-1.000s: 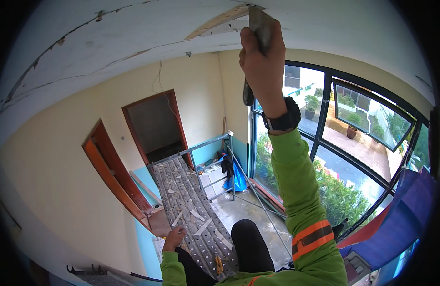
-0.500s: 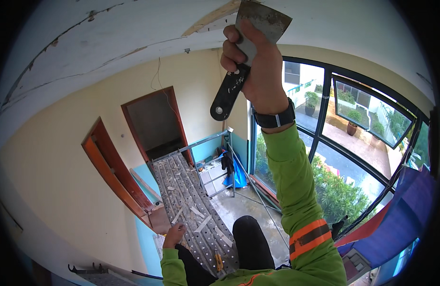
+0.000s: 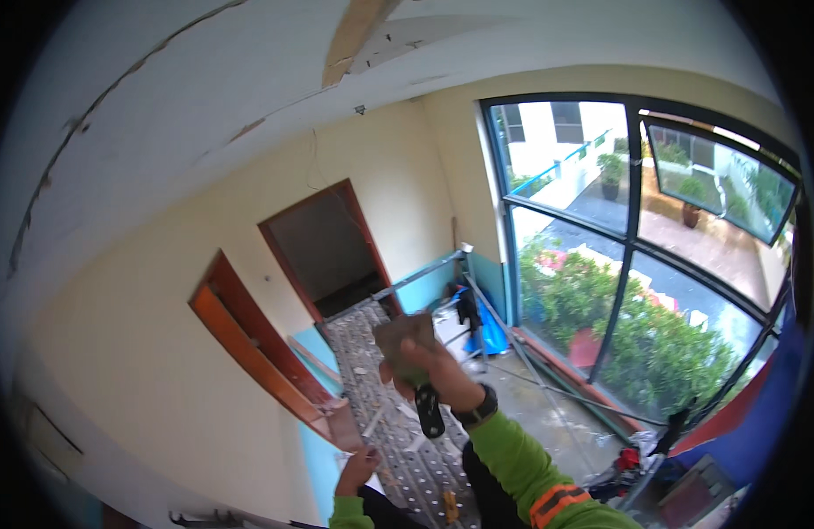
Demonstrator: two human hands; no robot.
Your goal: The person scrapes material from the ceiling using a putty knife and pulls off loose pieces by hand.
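My right hand (image 3: 444, 375) grips a wide scraper, its dull, stained blade (image 3: 398, 342) pointing up and its black handle (image 3: 429, 414) hanging below the fingers. It is held in front of me at chest height, touching neither wall nor ceiling. My left hand (image 3: 358, 469) is low on the left with its fingers curled together; whether anything small is inside is hidden. Overhead, the white ceiling (image 3: 275, 62) has a long ragged crack and a peeled brown strip (image 3: 352, 44).
Under me runs a perforated metal platform (image 3: 398, 450) littered with pale strips, with an orange-yellow tool (image 3: 450, 506) on it. A wooden door (image 3: 257, 353) and a dark doorway (image 3: 323, 251) are at the left. Large black-framed windows (image 3: 633, 176) fill the right. Metal poles (image 3: 521, 357) lean beyond the platform.
My right hand has come down from near the ceiling to chest height, still holding the scraper. The view has shifted, showing more window. My left hand stays low and curled.
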